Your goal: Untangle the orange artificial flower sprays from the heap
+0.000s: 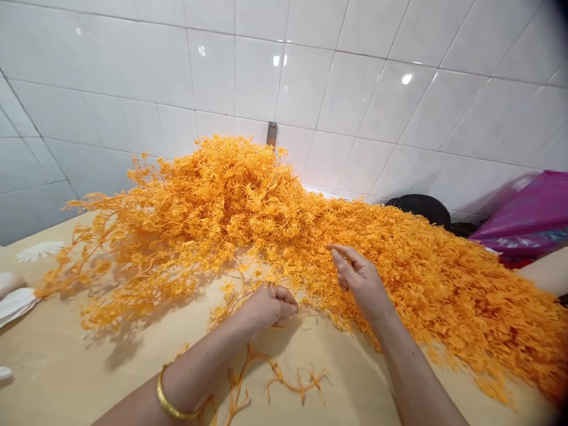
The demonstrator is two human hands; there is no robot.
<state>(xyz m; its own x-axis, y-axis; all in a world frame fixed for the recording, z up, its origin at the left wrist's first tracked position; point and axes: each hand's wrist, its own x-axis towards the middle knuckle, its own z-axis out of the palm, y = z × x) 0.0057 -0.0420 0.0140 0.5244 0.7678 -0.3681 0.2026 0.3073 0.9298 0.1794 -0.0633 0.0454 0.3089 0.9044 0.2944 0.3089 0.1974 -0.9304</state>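
A big heap of orange artificial flower sprigs (231,201) spreads across the tan table (350,378). My left hand (275,305), with a gold bangle on its wrist, is closed over the table in front of the heap; orange sprigs show behind its fingers, and what it pinches is too small to make out. My right hand (355,275) is at the heap's front edge, index finger stretched out and thumb apart from it, with nothing visible held. A bare branched orange stem (284,381) lies below my left hand.
White pieces (39,251) lie at the table's left side. Behind the heap rises a white tiled wall (310,77) with a metal bracket (272,135). Black round items (421,208), a purple bag (519,219) and part of another person's arm (545,272) are at the right.
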